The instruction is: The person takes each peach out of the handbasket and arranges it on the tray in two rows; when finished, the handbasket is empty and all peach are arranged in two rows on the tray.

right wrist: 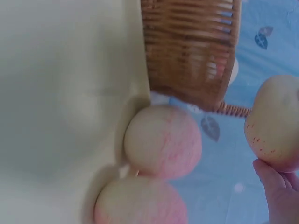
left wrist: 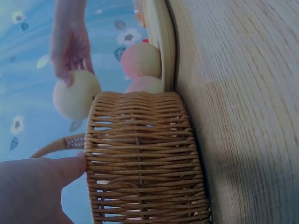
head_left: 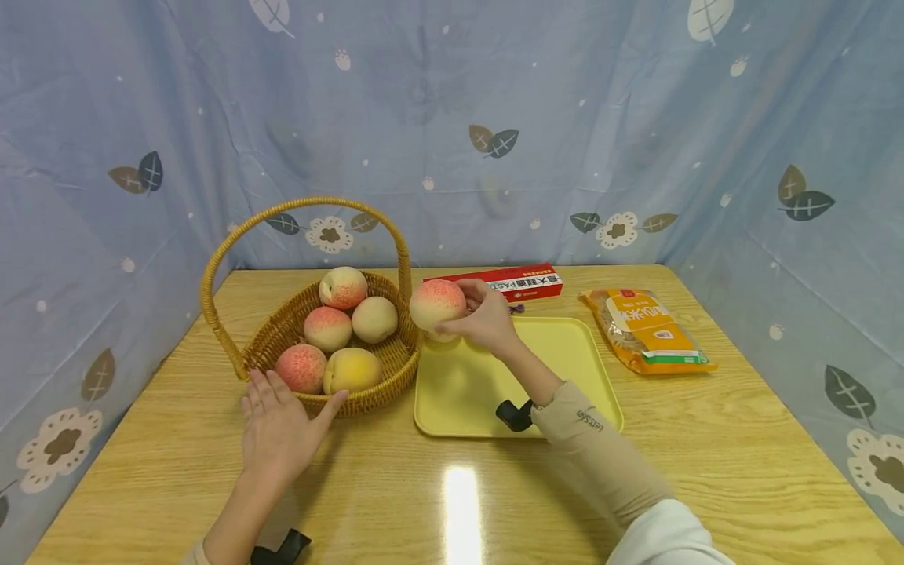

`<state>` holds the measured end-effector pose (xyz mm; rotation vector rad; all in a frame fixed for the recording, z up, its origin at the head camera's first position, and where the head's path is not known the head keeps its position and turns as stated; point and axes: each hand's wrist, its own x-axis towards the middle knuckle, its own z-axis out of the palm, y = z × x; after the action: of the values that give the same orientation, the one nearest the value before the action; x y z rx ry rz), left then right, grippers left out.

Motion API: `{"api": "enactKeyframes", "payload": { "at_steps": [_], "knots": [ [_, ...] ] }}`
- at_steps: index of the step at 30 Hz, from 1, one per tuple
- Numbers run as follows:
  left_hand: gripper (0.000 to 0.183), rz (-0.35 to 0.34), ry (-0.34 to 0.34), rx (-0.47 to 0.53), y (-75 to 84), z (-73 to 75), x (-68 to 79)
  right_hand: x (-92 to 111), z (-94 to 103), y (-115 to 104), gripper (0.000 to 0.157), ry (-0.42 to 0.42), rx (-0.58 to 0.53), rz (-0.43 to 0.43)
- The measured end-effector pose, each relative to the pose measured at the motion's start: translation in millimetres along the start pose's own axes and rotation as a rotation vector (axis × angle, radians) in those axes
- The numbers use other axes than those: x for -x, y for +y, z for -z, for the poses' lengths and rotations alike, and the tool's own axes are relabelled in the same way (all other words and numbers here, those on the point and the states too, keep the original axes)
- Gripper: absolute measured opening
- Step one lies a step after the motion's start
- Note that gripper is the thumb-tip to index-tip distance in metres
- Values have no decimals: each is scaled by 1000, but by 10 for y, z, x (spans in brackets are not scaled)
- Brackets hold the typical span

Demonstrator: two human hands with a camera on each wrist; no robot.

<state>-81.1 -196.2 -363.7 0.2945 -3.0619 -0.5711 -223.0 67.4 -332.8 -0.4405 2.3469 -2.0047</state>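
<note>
A pink and cream peach (head_left: pixel 434 304) is pinched between the thumb and fingers of my right hand (head_left: pixel 487 316), raised over the left back part of the yellow tray (head_left: pixel 537 377). Two more peaches (right wrist: pixel 163 141) lie on the tray in the right wrist view; in the head view they are mostly hidden behind the held one. My left hand (head_left: pixel 282 428) rests at the near left rim of the wicker basket (head_left: pixel 395 388), fingers straight, with its thumb (left wrist: pixel 72 169) touching the rim. Inside the basket sit several peaches (head_left: pixel 328 328), one of them yellower (head_left: pixel 353 370).
A red pasta box (head_left: pixel 526 284) lies behind the tray, with a small purple item (head_left: pixel 518 308) in front of it. To the tray's right is an orange food bag (head_left: pixel 646 329). The basket's tall handle (head_left: pixel 304 202) arches over it. A patterned curtain (head_left: pixel 438 118) surrounds the wooden table.
</note>
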Motion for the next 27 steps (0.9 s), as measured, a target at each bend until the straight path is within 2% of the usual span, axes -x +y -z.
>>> {"api": "enactKeyframes", "payload": {
  "at_steps": [8,19,27],
  "knots": [
    [119,-6,4,-2,-7,3,-2,42,293,79,68,65,30,-10],
    [119,3,-18,3,-11,-1,2,31,660,196,71,197,85,-123],
    [120,8,-19,11,-9,-5,-2,50,936,312,69,280,141,-160]
  ]
}}
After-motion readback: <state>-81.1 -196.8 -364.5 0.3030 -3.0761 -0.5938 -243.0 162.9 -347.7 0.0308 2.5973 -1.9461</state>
